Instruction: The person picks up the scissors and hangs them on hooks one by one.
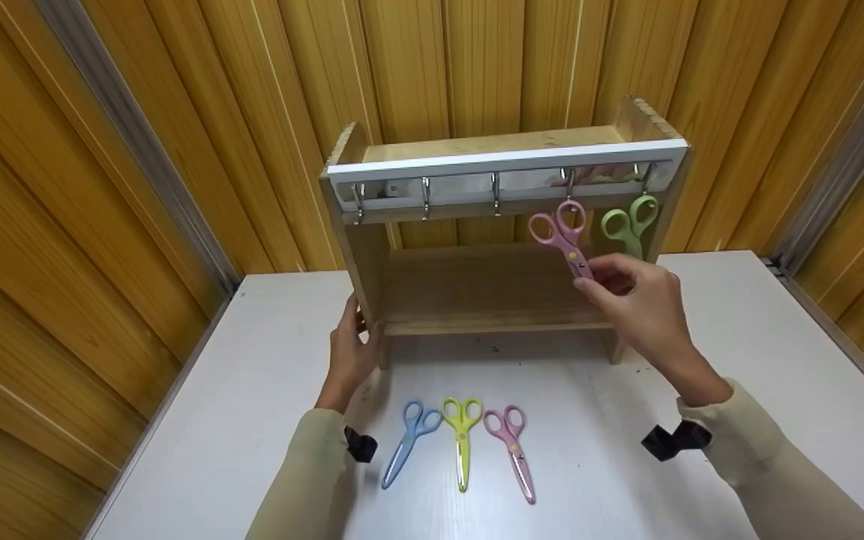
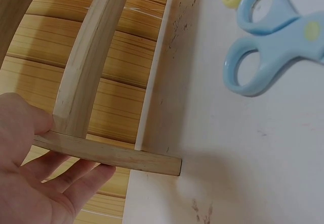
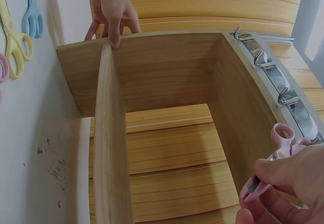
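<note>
My right hand (image 1: 646, 304) pinches a pair of pink scissors (image 1: 572, 253) by the blade end, thumb on one side and fingers on the other. The finger loops point up, and one overlaps the lower end of the fourth hook (image 1: 568, 180) in the head view. To the right, green scissors (image 1: 634, 229) hang by a loop from the last hook. At the lower left, my left hand (image 1: 349, 352) grips the side panel of a small wooden shelf (image 2: 109, 152). Its thumb lies inside and its fingers outside the panel.
In front of the shelf on the white table (image 1: 289, 322) lie blue scissors (image 1: 402, 450), yellow scissors (image 1: 462, 435) and a second pair of pink scissors (image 1: 516, 454). Three bare hooks (image 1: 496, 191) line the rail's left and middle. Wood-panelled walls (image 1: 477, 67) stand behind and at both sides.
</note>
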`<act>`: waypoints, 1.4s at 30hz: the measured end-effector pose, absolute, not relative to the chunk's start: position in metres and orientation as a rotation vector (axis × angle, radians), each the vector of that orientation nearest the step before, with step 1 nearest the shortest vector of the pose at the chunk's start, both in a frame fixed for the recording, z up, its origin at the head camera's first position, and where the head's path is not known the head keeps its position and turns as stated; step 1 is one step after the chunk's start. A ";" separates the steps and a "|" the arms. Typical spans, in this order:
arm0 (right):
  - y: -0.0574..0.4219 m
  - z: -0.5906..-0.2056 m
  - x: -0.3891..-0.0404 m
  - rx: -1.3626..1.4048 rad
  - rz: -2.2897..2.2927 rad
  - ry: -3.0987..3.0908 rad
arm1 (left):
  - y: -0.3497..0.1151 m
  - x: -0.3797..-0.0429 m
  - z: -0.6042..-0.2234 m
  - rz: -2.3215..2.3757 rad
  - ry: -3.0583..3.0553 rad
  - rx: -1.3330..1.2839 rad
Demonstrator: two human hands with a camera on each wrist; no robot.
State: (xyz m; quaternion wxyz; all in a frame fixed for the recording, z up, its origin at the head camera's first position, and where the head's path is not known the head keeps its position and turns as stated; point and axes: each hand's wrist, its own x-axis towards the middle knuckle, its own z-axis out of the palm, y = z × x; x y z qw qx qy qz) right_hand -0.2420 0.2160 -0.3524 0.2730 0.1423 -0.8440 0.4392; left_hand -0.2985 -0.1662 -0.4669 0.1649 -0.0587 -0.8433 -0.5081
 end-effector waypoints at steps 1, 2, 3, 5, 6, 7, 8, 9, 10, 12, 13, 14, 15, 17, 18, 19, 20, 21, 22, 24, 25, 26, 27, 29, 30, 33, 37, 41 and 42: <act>0.216 -0.353 -0.242 0.382 1.177 -2.265 | -0.166 -0.298 -0.467 -1.440 -2.401 -0.175; 0.216 -0.353 -0.243 0.383 1.175 -2.260 | -0.166 -0.299 -0.467 -1.434 -2.397 -0.183; 0.216 -0.354 -0.243 0.382 1.169 -2.255 | -0.167 -0.299 -0.468 -1.431 -2.392 -0.191; 0.215 -0.355 -0.244 0.382 1.166 -2.245 | -0.167 -0.299 -0.468 -1.436 -2.387 -0.192; 0.215 -0.356 -0.245 0.381 1.168 -2.239 | -0.167 -0.299 -0.468 -1.434 -2.387 -0.192; 0.215 -0.357 -0.245 0.380 1.169 -2.233 | -0.167 -0.299 -0.469 -1.434 -2.387 -0.193; 0.215 -0.359 -0.246 0.380 1.166 -2.229 | -0.167 -0.299 -0.469 -1.433 -2.386 -0.195; 0.214 -0.360 -0.247 0.379 1.161 -2.225 | -0.168 -0.299 -0.469 -1.432 -2.387 -0.196; 0.214 -0.361 -0.248 0.380 1.160 -2.220 | -0.168 -0.299 -0.469 -1.431 -2.388 -0.197; 0.214 -0.364 -0.249 0.376 1.154 -2.217 | -0.168 -0.299 -0.469 -1.433 -2.389 -0.195; 0.213 -0.366 -0.250 0.374 1.155 -2.215 | -0.168 -0.299 -0.469 -1.436 -2.386 -0.194; 0.213 -0.367 -0.250 0.371 1.155 -2.217 | -0.168 -0.299 -0.469 -1.438 -2.386 -0.192; 0.213 -0.369 -0.251 0.367 1.158 -2.219 | -0.168 -0.299 -0.469 -1.441 -2.386 -0.189; 0.212 -0.372 -0.251 0.354 1.171 -2.221 | -0.167 -0.299 -0.469 -1.442 -2.390 -0.182; 0.212 -0.373 -0.252 0.347 1.178 -2.223 | -0.167 -0.299 -0.469 -1.441 -2.393 -0.179; 0.211 -0.374 -0.252 0.342 1.186 -2.222 | -0.167 -0.299 -0.469 -1.440 -2.395 -0.176; 0.210 -0.375 -0.252 0.338 1.190 -2.222 | -0.167 -0.299 -0.469 -1.438 -2.398 -0.173; 0.210 -0.375 -0.252 0.335 1.197 -2.221 | -0.167 -0.299 -0.469 -1.439 -2.399 -0.171; 0.209 -0.376 -0.252 0.331 1.202 -2.219 | -0.167 -0.299 -0.469 -1.441 -2.399 -0.170; 0.208 -0.377 -0.253 0.327 1.209 -2.216 | -0.167 -0.299 -0.469 -1.443 -2.397 -0.169; 0.208 -0.377 -0.254 0.326 1.209 -2.214 | -0.167 -0.299 -0.469 -1.442 -2.398 -0.170; 0.207 -0.378 -0.255 0.324 1.208 -2.212 | -0.167 -0.299 -0.469 -1.440 -2.399 -0.171; 0.207 -0.379 -0.256 0.322 1.211 -2.209 | -0.167 -0.299 -0.468 -1.435 -2.398 -0.177; 0.207 -0.381 -0.258 0.321 1.216 -2.198 | -0.168 -0.300 -0.469 -1.426 -2.396 -0.187; 0.207 -0.382 -0.259 0.322 1.218 -2.194 | -0.168 -0.300 -0.469 -1.421 -2.394 -0.194; 0.207 -0.384 -0.261 0.325 1.229 -2.184 | -0.168 -0.300 -0.470 -1.416 -2.391 -0.205; 0.206 -0.384 -0.262 0.324 1.230 -2.187 | -0.168 -0.299 -0.469 -1.419 -2.391 -0.209; 0.206 -0.384 -0.261 0.323 1.229 -2.191 | -0.169 -0.299 -0.469 -1.426 -2.386 -0.209; 0.206 -0.384 -0.261 0.324 1.228 -2.193 | -0.168 -0.299 -0.469 -1.429 -2.387 -0.205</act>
